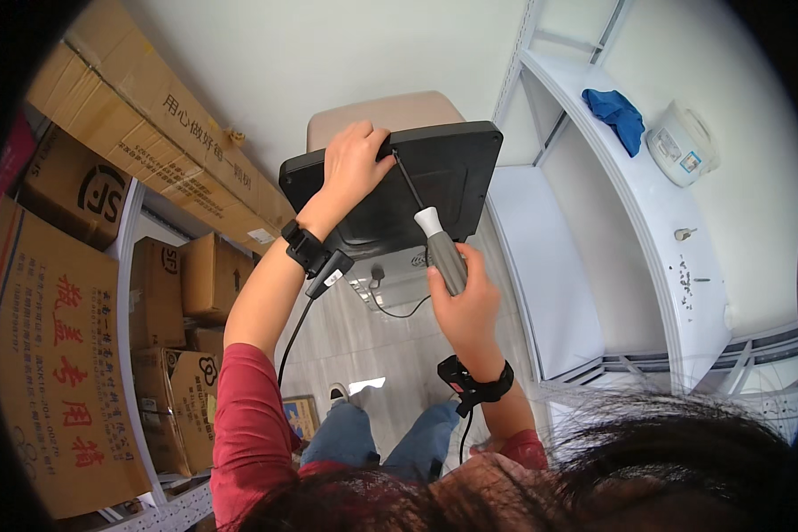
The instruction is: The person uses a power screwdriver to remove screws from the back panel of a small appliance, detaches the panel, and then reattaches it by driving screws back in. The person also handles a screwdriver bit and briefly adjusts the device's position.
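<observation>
My right hand (pixel 470 306) is closed around the grey handle of a screwdriver (pixel 443 250) with a white collar. Its dark shaft slants up and left to the far edge of a black plastic panel (pixel 457 182), a rectangular piece with rounded corners. At that edge, my left hand (pixel 356 164) rests with fingers curled, thumb and forefinger beside the shaft's tip. Whether a screw sits between them is too small to tell. The left fingers partly cover the panel's upper left part. Both wrists wear black straps with small devices and cables.
A beige rounded seat or backrest (pixel 426 105) stands behind the panel. Cardboard boxes (pixel 71 355) fill shelving at left, with a long carton (pixel 164 133) above. On the right white shelf (pixel 656 230) lie a blue cloth (pixel 616 120), a white tub (pixel 683 146) and small loose parts (pixel 684 279).
</observation>
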The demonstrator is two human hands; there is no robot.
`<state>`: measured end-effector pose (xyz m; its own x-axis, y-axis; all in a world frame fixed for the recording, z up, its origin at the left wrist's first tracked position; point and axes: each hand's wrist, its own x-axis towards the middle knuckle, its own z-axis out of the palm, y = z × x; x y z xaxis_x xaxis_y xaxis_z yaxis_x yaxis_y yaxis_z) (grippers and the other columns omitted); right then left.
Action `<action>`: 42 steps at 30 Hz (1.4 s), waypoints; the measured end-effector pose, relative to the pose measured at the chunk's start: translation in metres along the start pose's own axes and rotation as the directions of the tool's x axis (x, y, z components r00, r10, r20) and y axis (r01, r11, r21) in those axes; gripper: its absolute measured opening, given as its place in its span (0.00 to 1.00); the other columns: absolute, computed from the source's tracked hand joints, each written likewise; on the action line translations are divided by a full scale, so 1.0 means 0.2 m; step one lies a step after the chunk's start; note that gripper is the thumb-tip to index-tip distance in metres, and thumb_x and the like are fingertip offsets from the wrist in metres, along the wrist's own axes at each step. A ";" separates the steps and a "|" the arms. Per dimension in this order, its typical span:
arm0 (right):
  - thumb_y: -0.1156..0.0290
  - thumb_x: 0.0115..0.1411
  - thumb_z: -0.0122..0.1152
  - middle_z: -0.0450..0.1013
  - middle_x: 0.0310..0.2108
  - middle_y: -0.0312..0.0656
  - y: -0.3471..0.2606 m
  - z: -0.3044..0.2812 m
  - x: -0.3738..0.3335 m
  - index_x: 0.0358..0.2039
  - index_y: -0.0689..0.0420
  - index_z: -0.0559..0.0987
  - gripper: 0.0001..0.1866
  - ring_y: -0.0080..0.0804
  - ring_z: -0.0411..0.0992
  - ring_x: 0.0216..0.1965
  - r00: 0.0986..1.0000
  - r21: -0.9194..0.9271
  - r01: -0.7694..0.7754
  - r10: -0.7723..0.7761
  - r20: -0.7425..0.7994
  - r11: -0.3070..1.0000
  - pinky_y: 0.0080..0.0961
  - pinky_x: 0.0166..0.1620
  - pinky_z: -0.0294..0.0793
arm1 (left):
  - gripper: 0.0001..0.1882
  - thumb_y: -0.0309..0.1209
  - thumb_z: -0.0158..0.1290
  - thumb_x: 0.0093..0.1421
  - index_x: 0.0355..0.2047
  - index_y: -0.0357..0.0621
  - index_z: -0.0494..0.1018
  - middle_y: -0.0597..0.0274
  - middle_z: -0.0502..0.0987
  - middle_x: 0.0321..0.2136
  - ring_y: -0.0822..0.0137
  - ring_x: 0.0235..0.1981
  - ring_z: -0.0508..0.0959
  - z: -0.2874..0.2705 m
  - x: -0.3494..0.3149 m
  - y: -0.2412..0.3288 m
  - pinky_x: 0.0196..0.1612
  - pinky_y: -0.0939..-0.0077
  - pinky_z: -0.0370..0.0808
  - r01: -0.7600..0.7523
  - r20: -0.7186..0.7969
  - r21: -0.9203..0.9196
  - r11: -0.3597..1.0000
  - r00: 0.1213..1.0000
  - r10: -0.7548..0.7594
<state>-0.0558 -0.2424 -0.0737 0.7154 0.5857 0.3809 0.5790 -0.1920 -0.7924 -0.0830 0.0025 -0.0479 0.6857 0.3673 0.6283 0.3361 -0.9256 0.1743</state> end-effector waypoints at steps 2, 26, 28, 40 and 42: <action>0.68 0.51 0.64 0.75 0.30 0.51 0.00 0.00 0.00 0.45 0.60 0.71 0.21 0.48 0.75 0.29 1.000 0.006 0.001 -0.001 -0.003 1.000 0.35 0.29 0.73 | 0.19 0.31 0.64 0.41 0.36 0.43 0.76 0.58 0.71 0.26 0.55 0.32 0.73 0.00 0.00 0.01 0.34 0.64 0.71 0.005 0.007 0.009 1.000 1.000 -0.005; 0.73 0.52 0.63 0.65 0.36 0.43 -0.24 0.02 0.05 0.42 0.59 0.71 0.18 0.40 0.73 0.24 0.983 -0.334 0.092 -0.139 -0.117 0.938 0.29 0.23 0.72 | 0.16 0.33 0.63 0.41 0.31 0.41 0.74 0.56 0.74 0.27 0.53 0.33 0.75 0.04 0.03 -0.01 0.34 0.61 0.72 0.010 0.012 -0.002 1.000 1.000 -0.010; 0.74 0.52 0.62 0.64 0.38 0.44 -0.33 0.02 0.05 0.43 0.60 0.69 0.18 0.42 0.73 0.24 0.988 -0.250 0.081 -0.111 -0.109 0.965 0.30 0.23 0.72 | 0.16 0.33 0.63 0.41 0.31 0.40 0.74 0.55 0.74 0.27 0.53 0.33 0.75 0.05 0.04 -0.03 0.34 0.61 0.72 0.015 0.039 -0.011 1.000 0.999 -0.014; 0.66 0.52 0.65 0.65 0.35 0.44 -0.36 0.06 0.20 0.39 0.59 0.68 0.19 0.44 0.72 0.24 0.984 -0.344 -0.023 -0.041 -0.176 0.939 0.33 0.23 0.71 | 0.16 0.31 0.62 0.40 0.30 0.41 0.73 0.55 0.73 0.26 0.53 0.32 0.74 0.05 0.05 -0.03 0.33 0.60 0.71 0.027 0.008 -0.033 0.999 1.000 -0.027; 0.66 0.52 0.65 0.65 0.35 0.44 -0.37 0.03 0.21 0.38 0.59 0.69 0.18 0.45 0.72 0.25 0.986 -0.304 -0.024 -0.028 -0.166 0.952 0.34 0.24 0.71 | 0.16 0.32 0.62 0.40 0.30 0.41 0.73 0.55 0.73 0.26 0.53 0.32 0.74 0.04 0.05 -0.02 0.33 0.60 0.71 0.032 0.011 -0.025 0.999 0.999 -0.032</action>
<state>-0.0707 -0.1990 -0.0016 0.7540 0.4518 0.4768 0.6529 -0.4361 -0.6193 -0.0726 0.0115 -0.0479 0.6820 0.3974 0.6139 0.3415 -0.9154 0.2132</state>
